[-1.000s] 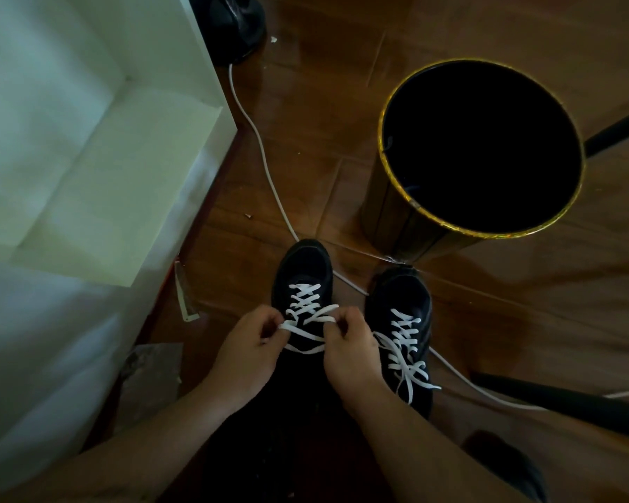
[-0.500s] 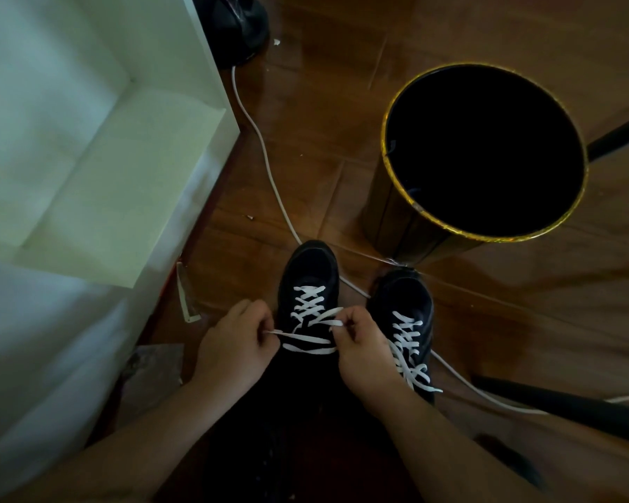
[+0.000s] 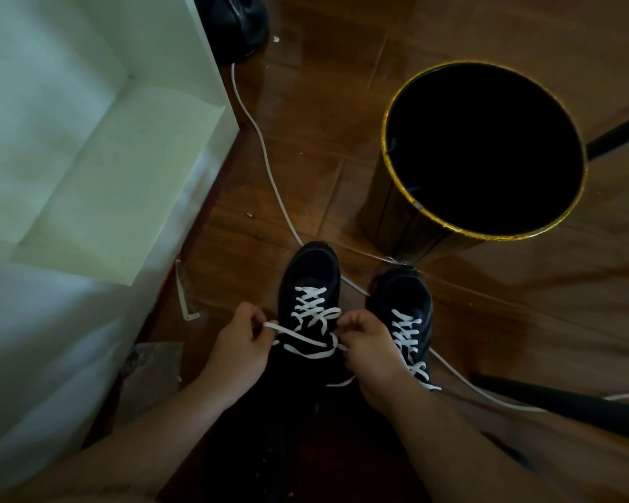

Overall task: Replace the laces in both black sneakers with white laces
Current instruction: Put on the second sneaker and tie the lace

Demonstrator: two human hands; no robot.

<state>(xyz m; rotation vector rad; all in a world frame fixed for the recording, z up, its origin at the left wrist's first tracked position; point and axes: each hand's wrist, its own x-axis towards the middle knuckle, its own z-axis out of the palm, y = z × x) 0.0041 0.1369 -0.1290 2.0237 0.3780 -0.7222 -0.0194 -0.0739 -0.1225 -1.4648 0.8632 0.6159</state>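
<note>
- A big white cabinet (image 3: 88, 139) is standing on the far left, with a pale shelf inside it.
- A small white strip (image 3: 186, 295) is lying on the wooden floor (image 3: 324, 121) by the cabinet's bottom edge.
- Your left hand (image 3: 238, 352) is curling its fingers and pinching one end of the white lace (image 3: 305, 339) just left of the left sneaker (image 3: 311, 270).
- The left sneaker is sitting on the floor, toe pointing away from you. White lace is crossing up its front, and the loose ends are stretching across between your two hands.
- A thin white cord (image 3: 262, 150) is running along the floor from a dark thing (image 3: 236, 23) at the top, passing between the two sneaker toes and going on toward the right edge.
- Your right hand (image 3: 373, 352) is curling its fingers too and pinching the other part of the same lace, just right of the left sneaker. It is sitting between the two sneakers.
- The right sneaker (image 3: 403, 295) is sitting just beside the left one, a bit closer to you. It is wearing a white lace (image 3: 411, 343) too, and nothing is holding its ends.
- A round black bin (image 3: 396, 219) with a gold rim is standing just past the right sneaker's toe. It is too dark inside to see anything.
- A dark bar (image 3: 560, 404) is lying across the floor at the lower right.
</note>
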